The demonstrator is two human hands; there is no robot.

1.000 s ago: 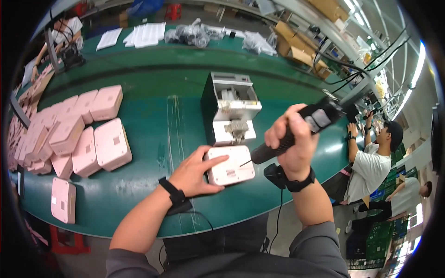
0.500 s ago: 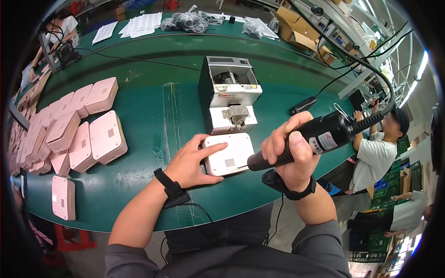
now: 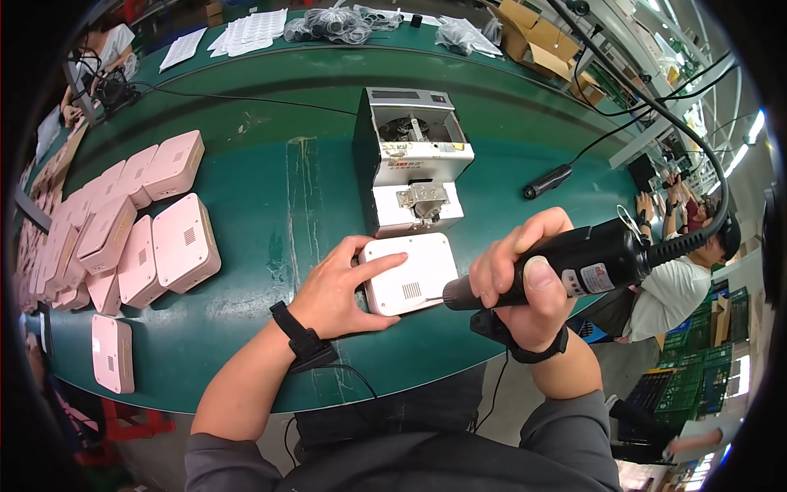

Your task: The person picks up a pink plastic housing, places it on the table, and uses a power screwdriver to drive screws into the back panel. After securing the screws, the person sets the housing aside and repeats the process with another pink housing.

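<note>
My left hand (image 3: 334, 287) grips a pale pink, square plastic case (image 3: 426, 262) by its left side, thumb at the near edge and index finger across the top. The case lies flat, showing corner holes and a small slotted vent. In my right hand (image 3: 537, 283) is a black corded electric screwdriver (image 3: 602, 254), held nearly level and pointing left. Its thin bit lies over the near right part of the case, by the vent; whether it touches cannot be told. Just beyond the case stands a silver and black screw feeder (image 3: 422, 168) with an open top.
Several similar pink cases (image 3: 168, 168) are piled at the left, with a single case (image 3: 112, 353) nearer me. A black cylindrical tool (image 3: 548, 182) on a cord lies right of the feeder. Bagged cables (image 3: 336, 26), papers (image 3: 248, 34) and cartons (image 3: 537, 41) line the back. People work at the right.
The view has shifted slightly. My right hand and the screwdriver sit a little farther right and lower. My left hand keeps its grip on the case.
</note>
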